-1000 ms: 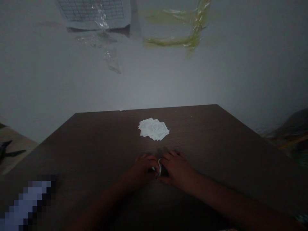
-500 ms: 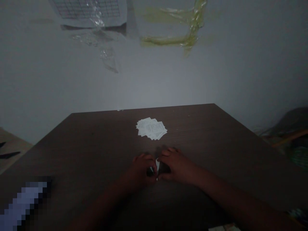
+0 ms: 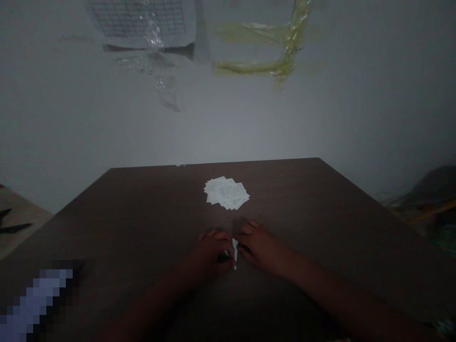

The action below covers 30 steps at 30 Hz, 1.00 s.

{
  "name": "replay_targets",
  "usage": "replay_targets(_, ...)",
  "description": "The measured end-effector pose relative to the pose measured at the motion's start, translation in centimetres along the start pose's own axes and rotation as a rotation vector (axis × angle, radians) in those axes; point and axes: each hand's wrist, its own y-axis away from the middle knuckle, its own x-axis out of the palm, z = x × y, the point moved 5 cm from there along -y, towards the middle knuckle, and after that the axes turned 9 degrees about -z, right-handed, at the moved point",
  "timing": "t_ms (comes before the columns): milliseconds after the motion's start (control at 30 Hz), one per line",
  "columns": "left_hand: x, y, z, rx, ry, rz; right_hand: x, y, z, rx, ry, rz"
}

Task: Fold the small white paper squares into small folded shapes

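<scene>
Between my hands, low over the dark table, is a small piece of white paper (image 3: 235, 248), seen as a narrow, pointed strip. My left hand (image 3: 214, 251) is closed on its left side, thumb and fingers pinched at the paper. My right hand (image 3: 259, 246) has its fingers curled at the paper's upper right edge, with the thumb drawn in under them; the exact grip is dim. Both hands cover much of the paper. Beyond them lies a loose, spread pile of white printed paper slips (image 3: 228, 192).
The brown table (image 3: 149, 209) meets a pale wall (image 3: 249, 123). Taped on the wall are a gridded sheet (image 3: 142, 21) and yellowish tape (image 3: 252, 68). A pixelated light object (image 3: 35, 304) is at the lower left. Dim clutter (image 3: 438, 204) stands beyond the right edge.
My right thumb has moved up from the paper's lower end towards its fingers, so more of the strip shows. My left hand stays pinched. The whole view has shifted slightly.
</scene>
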Motion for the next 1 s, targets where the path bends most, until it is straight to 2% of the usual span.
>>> replay_targets(167, 0.1, -0.1, -0.2, -0.035, -0.016, 0.006, 1.2, 0.4, 0.8, -0.038, 0.145, 0.006)
replay_targets(267, 0.0, -0.2, -0.4, -0.054, -0.02, 0.005, 1.0, 0.4, 1.2, -0.064, 0.173, 0.004)
replay_targets(467, -0.7, 0.1, -0.8, -0.01, -0.004, 0.02, 0.1, 0.3, 1.5, -0.066, 0.11, 0.083)
replay_targets(667, -0.8, 0.4, -0.6, 0.029, 0.034, 0.027, -0.4, 1.0, 2.2, 0.004, 0.064, 0.073)
replay_targets(833, -0.3, 0.4, -0.2, 0.019, -0.001, 0.012, 0.9, 1.8, 3.5, -0.046, 0.172, 0.061)
replay_targets(1000, -0.3, 0.4, -0.7, 0.01, -0.043, 0.002, 3.1, 2.3, 3.8, -0.063, 0.239, -0.028)
